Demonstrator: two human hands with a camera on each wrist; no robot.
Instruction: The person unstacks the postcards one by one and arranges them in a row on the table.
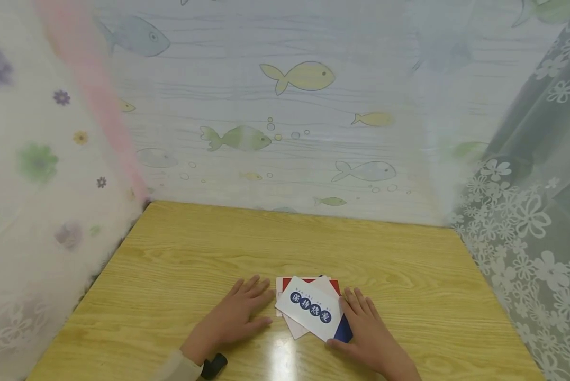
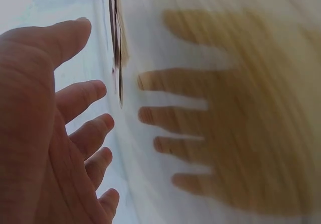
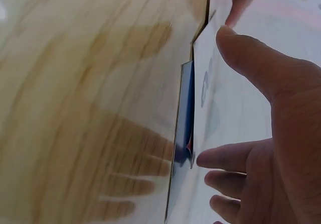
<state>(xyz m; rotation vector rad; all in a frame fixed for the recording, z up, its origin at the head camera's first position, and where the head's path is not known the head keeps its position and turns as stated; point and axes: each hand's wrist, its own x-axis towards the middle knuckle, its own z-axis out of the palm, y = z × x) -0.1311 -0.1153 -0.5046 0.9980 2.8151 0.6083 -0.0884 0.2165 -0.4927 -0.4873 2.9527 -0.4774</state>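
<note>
A small loose pile of cards lies on the table between the two hands. On top is a white card (image 1: 300,312) with dark blue round Chinese characters, turned askew. Red (image 1: 333,286), pale (image 1: 295,329) and dark blue (image 1: 344,332) pieces stick out around it; in the right wrist view the dark blue piece (image 3: 187,101) lies beneath the white one. My left hand (image 1: 239,316) is left of the pile, fingers spread and holding nothing. At the right edge is my right hand (image 1: 368,333), fingers extended beside the cards; contact with them is unclear.
The wood-grain table (image 1: 194,243) is glossy and reflects both hands. Behind it hangs a fish-patterned sheet (image 1: 246,180), with flowered fabric (image 1: 42,211) on the left and a lace curtain (image 1: 527,222) on the right. A black band (image 1: 214,366) is at the left wrist.
</note>
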